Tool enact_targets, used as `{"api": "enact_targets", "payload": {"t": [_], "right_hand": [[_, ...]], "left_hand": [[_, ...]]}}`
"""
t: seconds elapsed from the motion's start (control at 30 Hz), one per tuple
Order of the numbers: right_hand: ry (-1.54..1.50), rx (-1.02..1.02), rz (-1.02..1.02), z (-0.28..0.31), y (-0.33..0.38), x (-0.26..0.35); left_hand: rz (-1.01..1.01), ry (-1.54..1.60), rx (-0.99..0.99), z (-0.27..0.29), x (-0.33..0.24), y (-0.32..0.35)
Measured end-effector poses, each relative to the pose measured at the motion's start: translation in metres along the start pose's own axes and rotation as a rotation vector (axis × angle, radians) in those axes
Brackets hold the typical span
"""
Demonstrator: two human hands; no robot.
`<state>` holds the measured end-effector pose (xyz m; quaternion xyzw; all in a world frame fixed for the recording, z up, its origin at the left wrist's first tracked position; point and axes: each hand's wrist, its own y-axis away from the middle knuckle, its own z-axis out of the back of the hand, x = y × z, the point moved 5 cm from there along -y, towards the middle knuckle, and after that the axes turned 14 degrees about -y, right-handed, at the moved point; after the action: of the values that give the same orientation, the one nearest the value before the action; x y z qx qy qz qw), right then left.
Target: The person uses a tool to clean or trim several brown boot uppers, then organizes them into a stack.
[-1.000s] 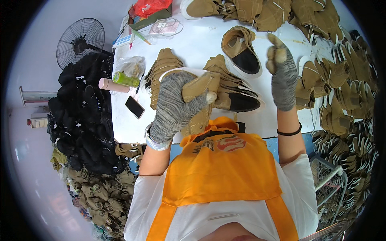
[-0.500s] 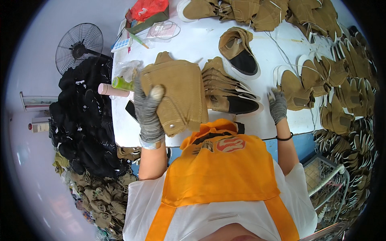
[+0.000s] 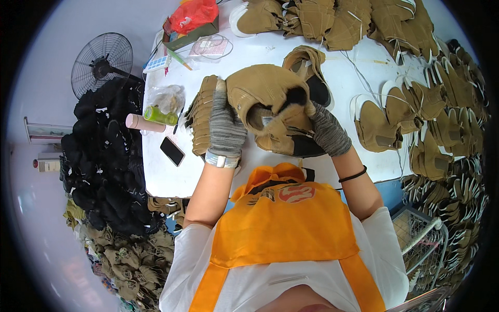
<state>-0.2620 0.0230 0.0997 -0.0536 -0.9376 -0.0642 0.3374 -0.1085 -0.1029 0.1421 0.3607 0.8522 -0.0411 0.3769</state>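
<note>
A brown shoe upper (image 3: 267, 86) is held above the white table, its opening spread so the hollow inside shows. My left hand (image 3: 227, 130), in a grey knit glove, grips its left side. My right hand (image 3: 331, 132), gloved alike, closes on its right edge; the fingertips are partly hidden by the material. Left of my left hand lies a stack of brown uppers (image 3: 200, 117). Under the held upper, a brown piece with a black toe (image 3: 306, 147) shows partly. Just behind stands a brown upper with a black toe and white edge (image 3: 318, 89), partly covered.
Bundled brown uppers (image 3: 345, 23) line the table's far side, with more (image 3: 377, 122) at the right. To the left are a phone (image 3: 172, 151), a pink bottle (image 3: 143, 122), a green bottle (image 3: 160, 115) and a fan (image 3: 101, 65). Black pieces (image 3: 104, 156) pile beside the table.
My right hand has moved left from the table onto a brown upper. My left hand has shifted right, and the held upper has turned and opened out. A stack now lies left of it.
</note>
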Motion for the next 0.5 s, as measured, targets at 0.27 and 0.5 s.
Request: {"api": "enact_targets", "payload": {"t": [0.27, 0.5], "right_hand": [[0.629, -0.231, 0.031, 0.029, -0.016, 0.009], [0.255, -0.409, -0.360, 0.042, -0.059, 0.009]], "left_hand": [[-0.353, -0.775, -0.012, 0.026, -0.026, -0.028], [-0.397, -0.853, -0.141, 0.025, -0.008, -0.061]]}}
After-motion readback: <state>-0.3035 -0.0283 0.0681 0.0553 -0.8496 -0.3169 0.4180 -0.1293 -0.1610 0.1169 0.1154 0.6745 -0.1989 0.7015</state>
